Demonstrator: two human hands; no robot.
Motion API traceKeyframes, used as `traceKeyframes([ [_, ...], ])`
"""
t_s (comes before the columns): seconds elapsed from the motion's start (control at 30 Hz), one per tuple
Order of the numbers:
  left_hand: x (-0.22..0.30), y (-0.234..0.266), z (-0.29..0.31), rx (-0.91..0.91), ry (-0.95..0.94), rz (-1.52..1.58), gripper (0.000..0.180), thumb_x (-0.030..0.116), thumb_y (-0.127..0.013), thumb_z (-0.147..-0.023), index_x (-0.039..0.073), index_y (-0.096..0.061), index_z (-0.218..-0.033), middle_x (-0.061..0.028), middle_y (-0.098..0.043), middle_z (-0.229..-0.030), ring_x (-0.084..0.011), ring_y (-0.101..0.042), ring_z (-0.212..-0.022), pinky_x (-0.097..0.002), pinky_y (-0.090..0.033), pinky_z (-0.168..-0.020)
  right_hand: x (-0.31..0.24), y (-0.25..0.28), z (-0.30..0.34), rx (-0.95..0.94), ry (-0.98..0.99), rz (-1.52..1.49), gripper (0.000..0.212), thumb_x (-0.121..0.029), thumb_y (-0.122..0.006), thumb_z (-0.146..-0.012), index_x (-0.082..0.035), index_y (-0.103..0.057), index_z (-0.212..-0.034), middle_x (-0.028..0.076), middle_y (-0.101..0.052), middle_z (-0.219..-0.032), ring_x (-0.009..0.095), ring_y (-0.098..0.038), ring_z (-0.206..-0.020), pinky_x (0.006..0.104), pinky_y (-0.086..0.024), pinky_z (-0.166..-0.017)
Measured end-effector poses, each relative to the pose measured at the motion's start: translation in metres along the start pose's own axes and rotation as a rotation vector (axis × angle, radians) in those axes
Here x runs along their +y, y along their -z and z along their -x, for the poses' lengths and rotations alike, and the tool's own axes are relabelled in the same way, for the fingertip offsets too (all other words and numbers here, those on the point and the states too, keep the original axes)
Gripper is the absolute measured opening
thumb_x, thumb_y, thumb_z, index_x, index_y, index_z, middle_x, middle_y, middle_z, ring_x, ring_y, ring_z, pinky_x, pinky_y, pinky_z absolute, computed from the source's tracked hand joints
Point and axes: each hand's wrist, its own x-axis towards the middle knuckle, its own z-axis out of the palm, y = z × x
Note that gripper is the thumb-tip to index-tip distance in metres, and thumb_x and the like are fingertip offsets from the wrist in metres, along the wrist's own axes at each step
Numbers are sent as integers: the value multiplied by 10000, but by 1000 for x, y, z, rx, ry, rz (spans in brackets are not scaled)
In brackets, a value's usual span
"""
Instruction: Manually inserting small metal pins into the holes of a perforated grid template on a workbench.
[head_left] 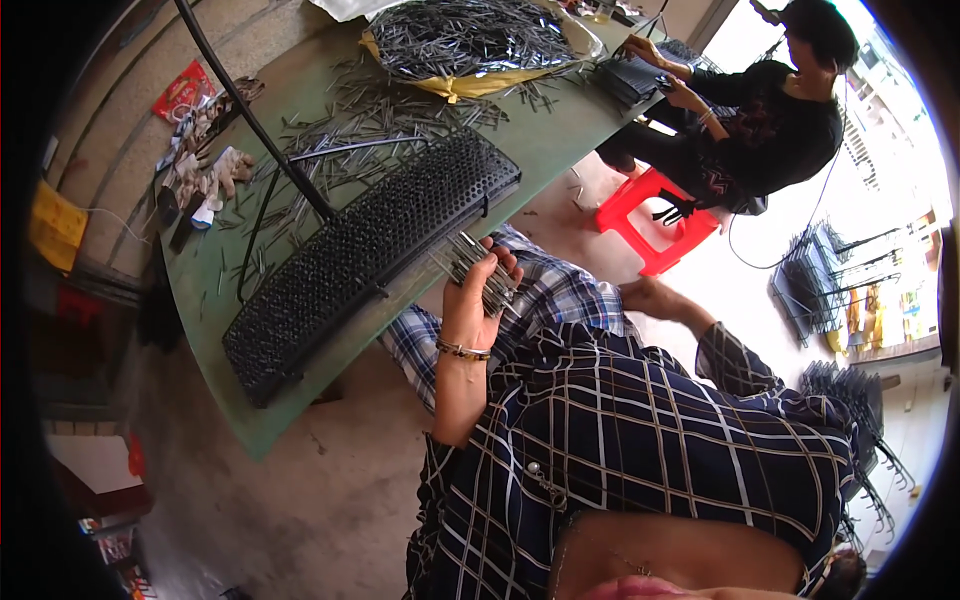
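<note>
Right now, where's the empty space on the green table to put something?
On the green table, there's a bare strip between the long black block and the table's near edge. Another patch lies between that block's right end and the second black block. Behind the long block, it's crowded: loose metal strips and a heaped yellow sack.

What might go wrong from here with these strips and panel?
The thin metal strips bunched in the bare left hand point unevenly, so some might slip out or scratch the skin. The black perforated panel lies near the edge of the green table, so a bump could shift it off.
</note>
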Motion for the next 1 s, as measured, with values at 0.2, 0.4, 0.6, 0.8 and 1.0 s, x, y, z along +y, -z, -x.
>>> traceKeyframes([
  [0.2,12,-17,-20,2,-209,-16,222,47,-599,-830,24,-538,-1042,-80,-598,-912,-181,-589,-855,-337,-518,-750,-103,-9,-66,294,10,-655,423,-321,-423,-974,26,-543,-1185,139,-604,-1124,211,-576,-1034,313,-443,-911],
  [0.4,-18,-30,-54,111,-461,-325,268,1,-605,-833,-38,-542,-1090,-93,-631,-937,-149,-612,-839,-275,-506,-764,-145,-70,-174,21,-82,-2004,368,-450,-431,-932,-142,-620,-1005,47,-641,-983,199,-572,-925,369,-426,-886],
  [0.6,-35,-12,-75,223,-595,-526,218,23,-606,-854,-43,-566,-1058,-84,-635,-983,-119,-616,-873,-229,-499,-773,-130,-69,-206,-6,-275,-1930,386,-410,-421,-944,-159,-536,-673,11,-611,-703,192,-563,-679,371,-472,-737],
  [0.8,-37,-8,-93,309,-347,-272,183,28,-611,-837,-18,-592,-1014,-78,-641,-966,-135,-621,-833,-244,-498,-760,-99,-59,-213,-29,-275,-1932,297,-367,-476,-937,-150,-599,-776,-11,-584,-706,159,-529,-644,308,-456,-692],
  [1.0,-26,-14,-99,180,-113,-208,221,41,-606,-832,9,-584,-1050,-72,-648,-910,-146,-618,-805,-264,-502,-705,-88,18,-205,-1,-62,-1064,423,-367,-527,-927,35,-613,-1026,67,-619,-872,136,-574,-759,261,-466,-724],
])
